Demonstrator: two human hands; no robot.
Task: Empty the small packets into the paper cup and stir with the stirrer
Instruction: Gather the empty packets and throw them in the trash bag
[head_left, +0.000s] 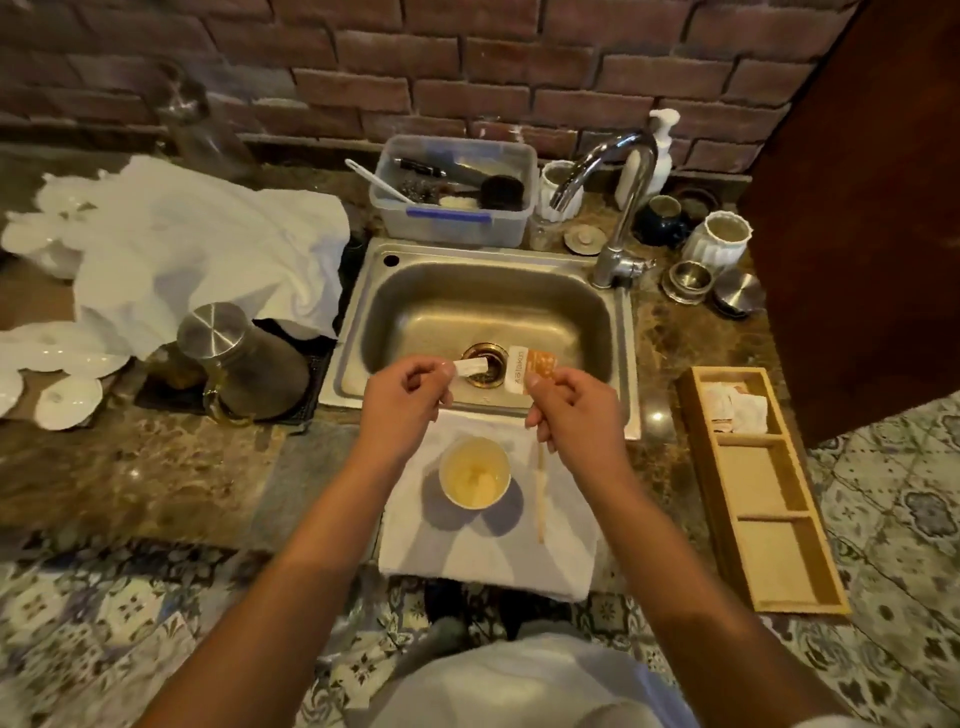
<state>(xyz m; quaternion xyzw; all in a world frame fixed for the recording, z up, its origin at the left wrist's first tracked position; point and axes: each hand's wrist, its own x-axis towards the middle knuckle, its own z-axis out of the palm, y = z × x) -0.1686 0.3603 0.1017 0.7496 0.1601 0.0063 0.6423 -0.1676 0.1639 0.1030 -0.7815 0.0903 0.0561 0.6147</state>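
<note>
A paper cup (475, 472) stands upright on a folded white towel (566, 551) at the counter's front edge, with pale liquid inside. A wooden stirrer (541, 493) lies on the towel just right of the cup. My right hand (576, 410) pinches an orange and white packet (532, 370) above the sink's front rim. My left hand (405, 400) pinches a small white torn-off strip (470, 367) a short way left of the packet. Both hands are held above and behind the cup. More small packets (737, 410) lie in the far compartment of a wooden tray (763, 551) to the right.
A steel sink (483, 306) with a tap (618, 208) lies behind the cup. Behind it stands a plastic tub (454, 189) of utensils. To the left are a steel jug (244, 358), a white cloth (208, 244) and white dishes (62, 395). Cups and jars (717, 241) crowd the right.
</note>
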